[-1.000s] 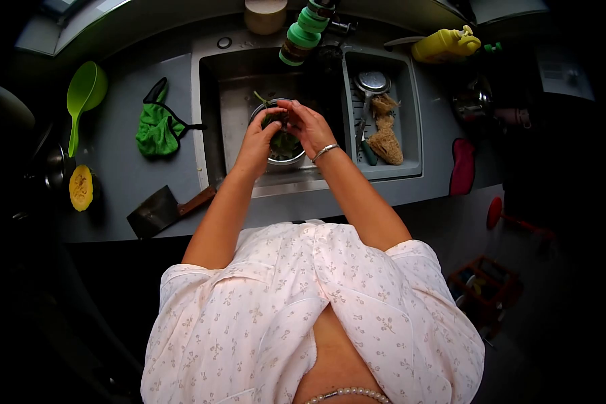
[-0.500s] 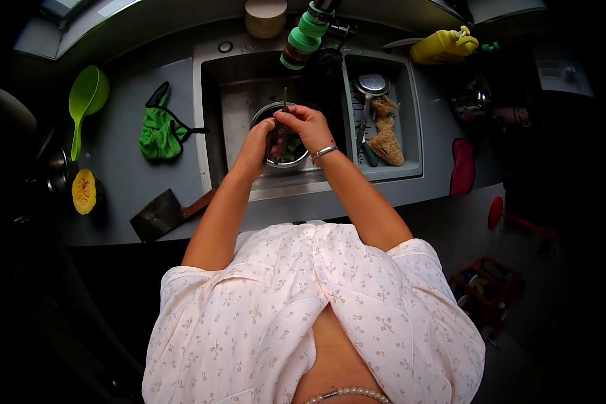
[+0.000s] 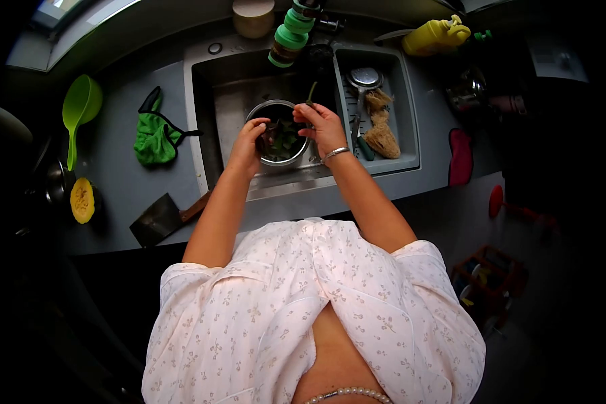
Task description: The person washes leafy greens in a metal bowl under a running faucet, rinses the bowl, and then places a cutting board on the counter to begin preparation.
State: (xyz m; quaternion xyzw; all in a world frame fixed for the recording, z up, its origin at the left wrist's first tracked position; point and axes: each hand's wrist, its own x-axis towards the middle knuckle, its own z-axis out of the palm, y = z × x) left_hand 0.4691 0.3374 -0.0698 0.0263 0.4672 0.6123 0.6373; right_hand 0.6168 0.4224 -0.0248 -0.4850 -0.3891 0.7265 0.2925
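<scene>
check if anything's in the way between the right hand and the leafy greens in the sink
Nothing visible blocks it. The right hand, pinching a green stem, is by the right rim of the round bowl; the leafy greens lie in it with no lid, and the left hand is at its left side.

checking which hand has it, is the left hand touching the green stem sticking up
Apart. The head view shows the green stem rising at the fingertips of the right hand, with a visible gap between them and the left hand.
</scene>
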